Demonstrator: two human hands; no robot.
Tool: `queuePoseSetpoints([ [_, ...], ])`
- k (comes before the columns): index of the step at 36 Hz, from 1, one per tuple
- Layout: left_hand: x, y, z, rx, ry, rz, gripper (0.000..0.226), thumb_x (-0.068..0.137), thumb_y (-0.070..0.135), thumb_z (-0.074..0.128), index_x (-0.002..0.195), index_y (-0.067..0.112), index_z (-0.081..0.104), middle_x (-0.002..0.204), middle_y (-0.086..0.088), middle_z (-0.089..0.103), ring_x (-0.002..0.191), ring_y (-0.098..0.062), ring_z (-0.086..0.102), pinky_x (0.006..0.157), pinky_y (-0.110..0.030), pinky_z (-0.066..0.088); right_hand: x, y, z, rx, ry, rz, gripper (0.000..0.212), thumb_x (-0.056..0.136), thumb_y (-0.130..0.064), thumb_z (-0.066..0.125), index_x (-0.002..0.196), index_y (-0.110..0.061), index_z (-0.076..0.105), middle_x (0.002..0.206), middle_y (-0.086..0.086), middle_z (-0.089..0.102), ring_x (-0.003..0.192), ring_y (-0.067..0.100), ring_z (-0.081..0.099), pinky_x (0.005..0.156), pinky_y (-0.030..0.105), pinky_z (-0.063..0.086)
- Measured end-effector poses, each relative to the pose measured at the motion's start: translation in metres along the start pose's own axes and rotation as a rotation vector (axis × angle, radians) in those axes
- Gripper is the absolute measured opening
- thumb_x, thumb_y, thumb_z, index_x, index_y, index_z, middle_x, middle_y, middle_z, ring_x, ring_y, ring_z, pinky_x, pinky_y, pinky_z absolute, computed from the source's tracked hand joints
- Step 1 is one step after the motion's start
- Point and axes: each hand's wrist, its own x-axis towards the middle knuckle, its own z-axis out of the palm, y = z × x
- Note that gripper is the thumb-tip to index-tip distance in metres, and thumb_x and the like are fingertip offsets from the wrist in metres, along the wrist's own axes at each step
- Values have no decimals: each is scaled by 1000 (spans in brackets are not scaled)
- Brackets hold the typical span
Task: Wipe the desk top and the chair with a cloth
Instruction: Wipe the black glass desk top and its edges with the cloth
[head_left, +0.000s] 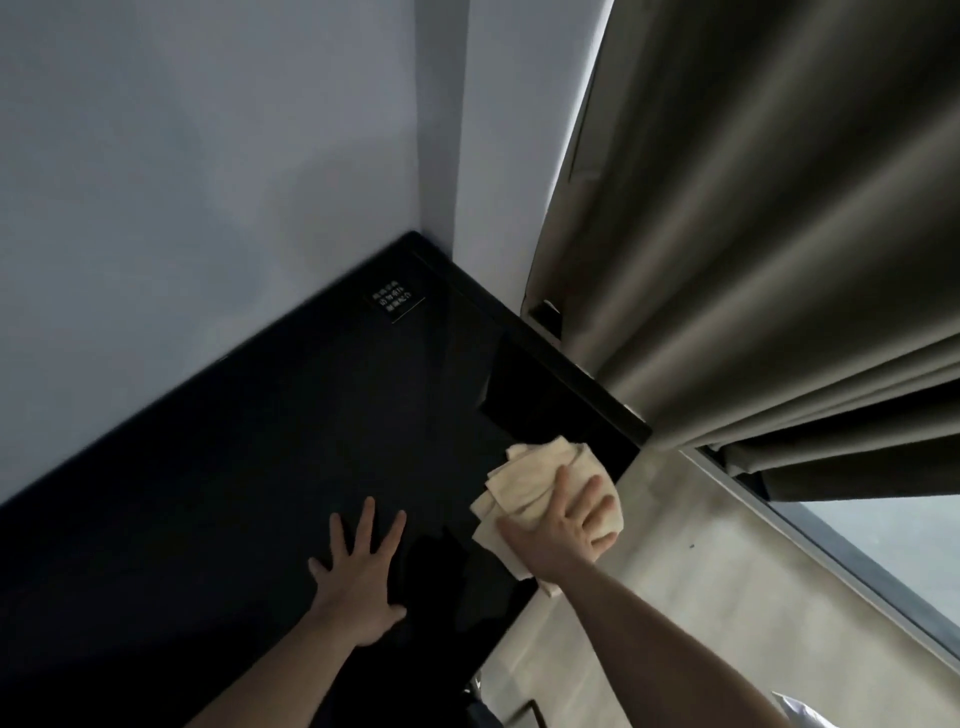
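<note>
- Glossy black counter (249, 467) fills the lower left of the view and fits into a corner of pale grey wall (208, 156); its right edge runs diagonally from the near bottom up toward the far corner.
- Left hand (358, 577) lies flat on the counter near its front edge, palm down, fingers straight and spread wide, pointing away from the person. It holds nothing.
- Right hand (563, 525) presses down on the cloth (535, 483) at the counter's right edge, fingers extended and slightly spread over the fabric, not wrapped round it.
- Cloth: cream-coloured, crumpled and folded in several layers. Its long axis runs roughly along the counter's right edge, from the near end under the wrist toward the far end past the fingertips. Part of it overhangs the edge on the right side.
- Beyond the cloth, a darker rectangular patch shows on the counter surface; whether it is a reflection or an object cannot be told.
- Small black label (396, 302) with white characters sits near the far corner of the counter; the writing is too small to read.
- Grey-brown curtain (753, 260) hangs in folds at the right, its lower edge touching or just beside the counter's far right edge.
- Light floor (675, 597) lies right of the counter, with a window frame (831, 561) below the curtain.
</note>
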Motion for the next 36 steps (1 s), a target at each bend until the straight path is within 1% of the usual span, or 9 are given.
queuePoseSetpoints([
  [4, 10, 5, -3, -23, -51, -41, 123, 86, 45, 74, 148, 47, -32, 146, 5, -56, 141, -45, -37, 113, -75, 10, 38, 2, -34, -4, 56, 28, 129, 70, -91, 51, 154, -34, -27, 160, 14, -39, 147, 42, -34, 118, 67, -8],
  [11, 10, 4, -2, -22, -44, -57, 125, 86, 42, 76, 145, 50, -34, 142, 8, -60, 140, -44, -40, 113, -75, 11, 89, -2, -80, 5, 151, 88, 130, 69, -90, 55, 156, -33, -23, 162, 14, -35, 149, 44, -29, 117, 69, -5],
  [16, 11, 2, 0, -13, -34, -63, 126, 85, 42, 76, 145, 50, -34, 142, 8, -59, 140, -44, -39, 113, -76, 10, 103, -4, -86, 31, 189, 109, 127, 71, -88, 56, 156, -35, -22, 163, 12, -33, 149, 43, -29, 116, 72, -3],
  [20, 8, 0, 1, -29, -11, -47, 126, 83, 43, 78, 147, 51, -30, 145, 10, -57, 141, -42, -39, 113, -75, 9, 97, -2, -79, 28, 217, 84, 120, 76, -85, 54, 159, -34, -16, 165, 12, -29, 150, 44, -26, 117, 71, 0],
  [24, 1, -8, 2, -21, 33, -4, 118, 85, 48, 74, 151, 47, -24, 152, 9, -48, 144, -39, -35, 115, -72, 8, 76, 1, -60, -1, 214, 32, 112, 81, -83, 50, 159, -34, -14, 164, 12, -29, 149, 44, -26, 119, 68, 1],
  [27, -13, -23, 8, 9, 71, 36, 111, 90, 44, 70, 156, 39, -18, 155, 7, -43, 148, -34, -28, 122, -62, 7, 50, 2, -31, -32, 192, -5, 108, 83, -83, 44, 159, -34, -16, 164, 13, -29, 149, 42, -27, 120, 68, -2],
  [29, -28, -39, 18, 16, 75, 34, 109, 90, 41, 71, 158, 36, -15, 157, 6, -41, 151, -31, -24, 124, -56, 8, 28, 0, -10, -46, 171, -29, 106, 85, -82, 42, 159, -34, -16, 163, 15, -29, 149, 42, -28, 119, 69, -3],
  [33, -68, -89, 44, -21, 58, -67, 112, 88, 43, 72, 158, 36, -16, 157, 4, -40, 151, -35, -21, 123, -58, 11, -33, -9, 38, -84, 123, -60, 103, 88, -79, 41, 160, -31, -16, 163, 15, -31, 148, 44, -31, 118, 71, -6],
  [36, -103, -134, 66, -27, 25, -130, 116, 87, 43, 73, 156, 38, -19, 156, 2, -43, 150, -38, -21, 121, -61, 12, -84, -17, 82, -115, 61, -82, 104, 88, -80, 38, 159, -30, -21, 162, 15, -35, 146, 45, -35, 116, 73, -9],
])
